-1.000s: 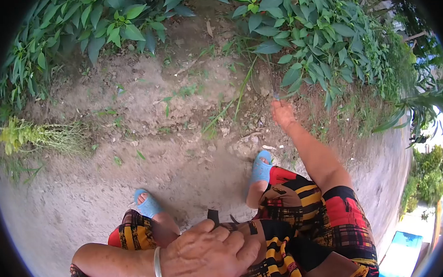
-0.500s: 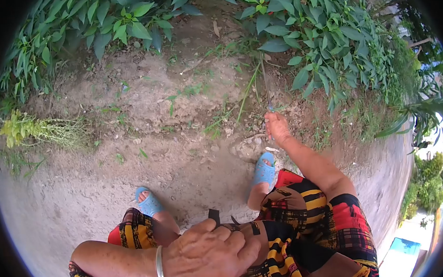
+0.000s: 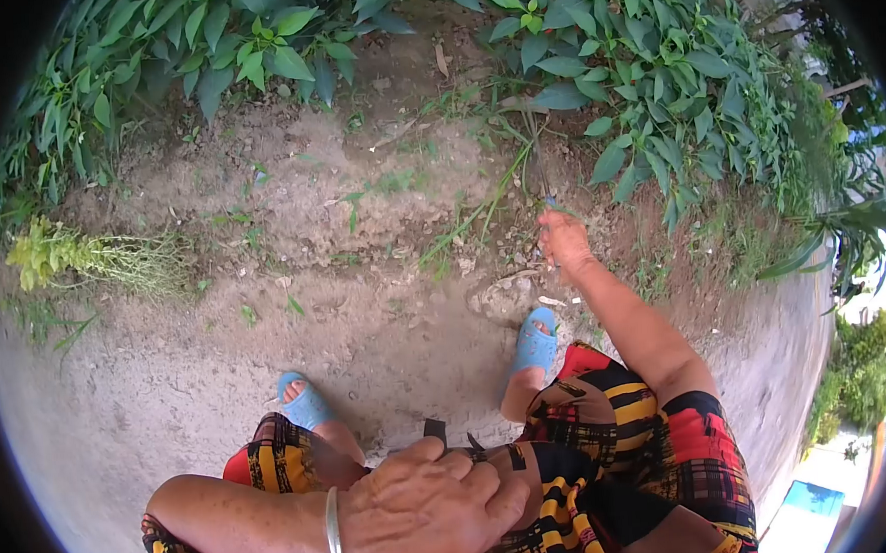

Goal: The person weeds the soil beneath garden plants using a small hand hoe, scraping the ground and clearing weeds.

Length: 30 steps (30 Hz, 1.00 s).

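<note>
My right hand [image 3: 564, 238] is closed round the handle of a small hand hoe [image 3: 540, 161]. Its thin shaft points away from me, and its head meets the soil at the edge of the leafy plants. Long green weed stalks [image 3: 485, 211] lie just left of the shaft. Across my lap rests my left hand [image 3: 430, 507], a silver bangle [image 3: 334, 535] on its wrist. Its fingers are curled under, so what they grip is hidden. A black strap end [image 3: 434, 429] sticks up beside the knuckles.
Broad-leaved green plants [image 3: 663, 85] stand along the far side, more at upper left [image 3: 200, 39]. A pulled yellow-green plant [image 3: 81, 257] lies on the soil at left. My feet in blue slippers [image 3: 307, 406] are on bare ground. A pale stone [image 3: 504, 298] sits near the right slipper.
My right hand and the hoe have shifted slightly up and right in the view. The whole scene has moved a little to the right too. My left hand keeps its place on my lap.
</note>
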Each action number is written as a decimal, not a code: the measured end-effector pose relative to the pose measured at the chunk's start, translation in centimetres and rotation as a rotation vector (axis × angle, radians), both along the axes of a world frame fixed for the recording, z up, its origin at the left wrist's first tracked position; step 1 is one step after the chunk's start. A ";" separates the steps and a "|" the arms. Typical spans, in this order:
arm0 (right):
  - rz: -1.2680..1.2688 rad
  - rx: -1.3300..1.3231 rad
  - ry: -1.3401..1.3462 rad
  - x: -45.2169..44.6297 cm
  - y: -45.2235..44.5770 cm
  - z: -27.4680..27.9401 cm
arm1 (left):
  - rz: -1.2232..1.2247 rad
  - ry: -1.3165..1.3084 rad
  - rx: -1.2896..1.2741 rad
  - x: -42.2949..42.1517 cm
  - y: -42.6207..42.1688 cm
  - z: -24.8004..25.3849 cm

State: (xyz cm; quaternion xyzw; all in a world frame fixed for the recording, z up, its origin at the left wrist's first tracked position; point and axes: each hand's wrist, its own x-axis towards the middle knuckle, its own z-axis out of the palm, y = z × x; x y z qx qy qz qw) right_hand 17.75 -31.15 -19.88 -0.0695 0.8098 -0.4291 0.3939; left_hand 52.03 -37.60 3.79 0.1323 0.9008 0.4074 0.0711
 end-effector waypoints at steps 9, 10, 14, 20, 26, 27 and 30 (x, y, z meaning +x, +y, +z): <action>0.117 0.032 0.026 -0.5 0.9 -0.3 | 0.015 -0.010 0.024 0.0 0.2 -0.1; 0.065 0.017 -0.052 -0.4 1.0 0.1 | 0.018 -0.009 0.024 0.0 0.1 -0.1; 0.021 0.001 -0.085 -0.8 -0.1 1.3 | 0.024 0.000 0.029 0.1 0.0 -0.6; 0.135 0.063 0.009 0.0 1.1 1.4 | -0.013 -0.051 0.052 -0.2 -0.1 -0.3; 0.064 0.108 -0.007 -3.7 5.0 0.7 | 0.010 -0.020 0.054 0.2 -0.5 -0.3; 0.066 0.114 -0.007 -3.8 4.4 1.0 | -0.005 -0.012 0.048 0.2 -0.4 -0.4; -0.063 -0.060 0.007 -4.6 -0.3 2.3 | -0.044 -0.074 0.048 -0.3 -0.2 -0.4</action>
